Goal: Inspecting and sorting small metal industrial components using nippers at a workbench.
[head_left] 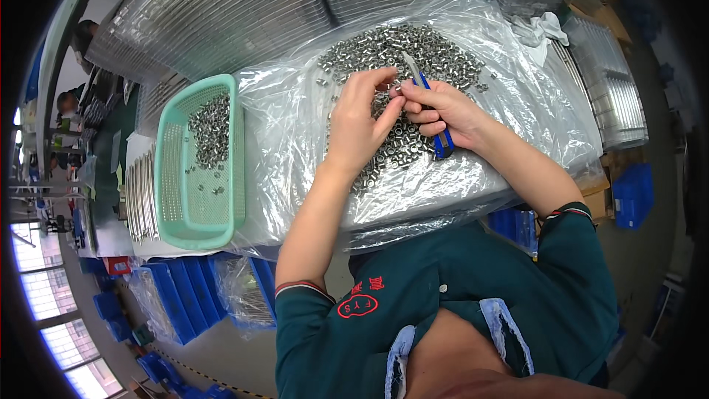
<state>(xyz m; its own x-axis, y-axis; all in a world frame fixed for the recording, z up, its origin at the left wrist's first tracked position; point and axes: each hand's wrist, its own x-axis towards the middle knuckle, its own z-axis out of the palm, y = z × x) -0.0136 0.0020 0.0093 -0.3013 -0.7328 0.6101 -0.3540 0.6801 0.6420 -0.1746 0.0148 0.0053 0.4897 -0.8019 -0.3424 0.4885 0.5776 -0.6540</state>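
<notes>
My right hand (456,112) is wrapped around a blue utility knife (443,143). Its grey blade points up and away, past my thumb. Close against it, my left hand (356,120) has thumb and forefinger curled around a small metal ring (394,89), partly hidden by the fingers; the two hands nearly meet there. Beneath and beyond them, a heap of small shiny metal rings (421,46) spreads over clear plastic sheeting (546,122). To the left stands a mint-green plastic basket (238,155) with more of these small metal pieces (212,129) gathered toward its far end.
Stacks of clear plastic trays (221,18) line the back of the table, with another stack (609,96) at the right. Blue bins (185,292) sit below the front left edge. A blue crate (633,196) stands at the lower right. White crumpled cloth (543,28) lies back right.
</notes>
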